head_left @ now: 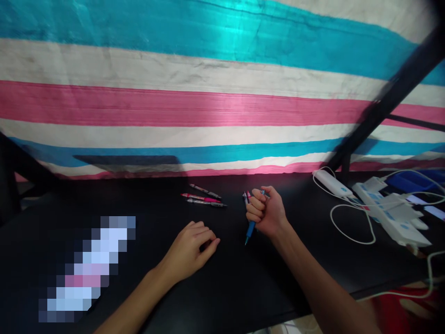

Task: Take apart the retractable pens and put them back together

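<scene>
**Right hand (266, 211) grips blue pen (251, 228)**

Closed around it, the fist points the pen's tip toward 7 o'clock. The left hand (195, 245) rests half-open on the black tabletop (222, 292), three pens (209, 200) at its 12 o'clock.

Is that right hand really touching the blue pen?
Touching: the head view shows the right hand closed around the blue pen, whose lower part sticks out below the grip.
</scene>
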Tool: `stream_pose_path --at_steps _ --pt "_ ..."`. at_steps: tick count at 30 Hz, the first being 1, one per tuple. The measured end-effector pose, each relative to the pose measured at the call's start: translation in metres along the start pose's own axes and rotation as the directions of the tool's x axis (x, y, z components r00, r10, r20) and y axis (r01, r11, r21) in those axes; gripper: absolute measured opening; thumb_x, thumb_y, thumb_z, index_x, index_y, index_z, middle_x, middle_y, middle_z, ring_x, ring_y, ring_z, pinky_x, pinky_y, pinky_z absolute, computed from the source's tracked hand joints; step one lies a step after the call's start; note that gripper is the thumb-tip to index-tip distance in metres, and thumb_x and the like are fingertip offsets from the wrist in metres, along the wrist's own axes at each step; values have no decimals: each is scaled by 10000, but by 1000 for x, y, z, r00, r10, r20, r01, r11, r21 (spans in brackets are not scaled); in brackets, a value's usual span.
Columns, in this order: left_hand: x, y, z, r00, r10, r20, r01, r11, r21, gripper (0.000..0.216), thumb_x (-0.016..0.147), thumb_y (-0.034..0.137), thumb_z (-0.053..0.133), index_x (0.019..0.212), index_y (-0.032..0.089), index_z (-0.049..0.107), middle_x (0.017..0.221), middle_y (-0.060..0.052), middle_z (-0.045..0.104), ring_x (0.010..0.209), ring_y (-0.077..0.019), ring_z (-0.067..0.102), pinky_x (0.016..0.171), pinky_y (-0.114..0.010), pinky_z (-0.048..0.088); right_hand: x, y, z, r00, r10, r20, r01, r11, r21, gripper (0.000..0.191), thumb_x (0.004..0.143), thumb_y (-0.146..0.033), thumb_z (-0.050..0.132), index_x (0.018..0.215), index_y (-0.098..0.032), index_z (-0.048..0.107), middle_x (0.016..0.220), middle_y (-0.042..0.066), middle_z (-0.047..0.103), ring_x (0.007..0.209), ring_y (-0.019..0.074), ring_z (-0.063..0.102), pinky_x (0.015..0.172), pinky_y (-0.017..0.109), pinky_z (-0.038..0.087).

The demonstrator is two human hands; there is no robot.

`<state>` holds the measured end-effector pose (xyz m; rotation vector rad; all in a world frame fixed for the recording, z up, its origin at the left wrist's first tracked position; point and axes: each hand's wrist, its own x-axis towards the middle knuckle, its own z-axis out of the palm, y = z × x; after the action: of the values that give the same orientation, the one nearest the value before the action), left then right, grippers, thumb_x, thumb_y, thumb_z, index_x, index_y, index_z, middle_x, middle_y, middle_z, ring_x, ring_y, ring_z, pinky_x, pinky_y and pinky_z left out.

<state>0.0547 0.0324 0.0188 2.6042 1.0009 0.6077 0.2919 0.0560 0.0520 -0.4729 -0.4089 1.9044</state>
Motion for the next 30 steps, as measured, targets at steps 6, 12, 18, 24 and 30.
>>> stream_pose_path --at_steps 6,12,18,24,30 --pt "0 -1 -3 1000 2 -8 -2 1000 21 264 932 278 455 730 187 600 654 -1 594 672 -152 514 672 -298 341 0 2 1 999 27 -37 -31 995 -94 433 822 -499 416 540 -215 249 400 -88 172 371 73 87 341 207 117" --pt "0 -1 -3 1000 -18 16 17 999 41 265 935 283 452 735 185 597 671 -3 595 690 -155 518 685 -305 348 1 3 0 999 37 -18 -38 997 -67 429 819 -494 426 543 -212 259 406 -89 172 371 71 81 340 201 108" --pt "-1 -1 0 1000 20 17 -20 1000 22 266 932 263 453 724 180 598 593 6 546 624 -144 490 656 -292 366 1 4 0 1000 21 -21 -23 997 -75 382 815 -409 437 541 -211 259 407 -90 162 365 68 77 339 195 97" --pt "-1 -1 0 999 37 23 -38 999 11 246 918 261 471 717 183 591 570 16 511 595 -135 478 622 -271 369 1 5 3 996 2 -94 -11 995 -97 400 824 -425 431 535 -213 255 396 -96 157 361 65 64 334 191 86" --pt "-1 0 -1 999 17 51 -18 1000 7 207 900 264 499 735 187 596 571 27 495 598 -132 484 651 -275 377 2 7 5 993 -15 -115 -1 991 -136 381 823 -392 417 528 -213 256 391 -95 150 358 67 58 333 190 79"
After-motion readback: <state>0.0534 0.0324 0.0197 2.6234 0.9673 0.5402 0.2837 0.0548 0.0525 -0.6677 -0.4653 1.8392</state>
